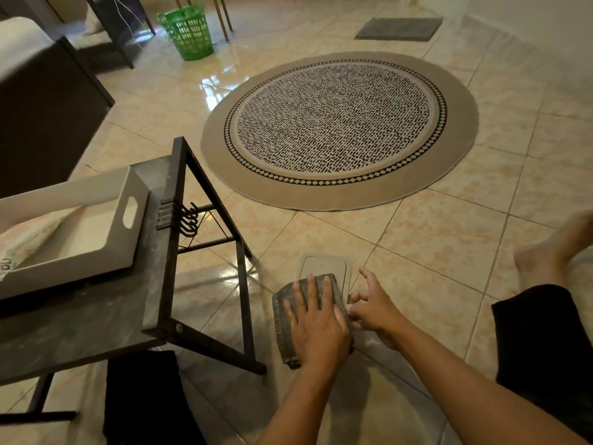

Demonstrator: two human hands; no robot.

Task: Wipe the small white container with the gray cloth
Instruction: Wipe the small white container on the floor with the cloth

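On the tiled floor [433,239] right of a low table [96,329], the left hand [316,319] presses the gray cloth [284,319], fingers flat and slightly spread, over the small white container [324,266]; the right hand [373,306], fingers loosely curled, apparently steadies its right edge.

round patterned rug [337,130] | green basket [187,32] | gray mat [399,28] | white tray [80,232] on dark table [96,322]

Tiled floor [449,239] under container [324,268], round rug [340,130].

A home's living area: glossy tiled floor [449,239], round patterned rug [337,126], green laundry basket [187,32] (plastic), low side table [96,322].
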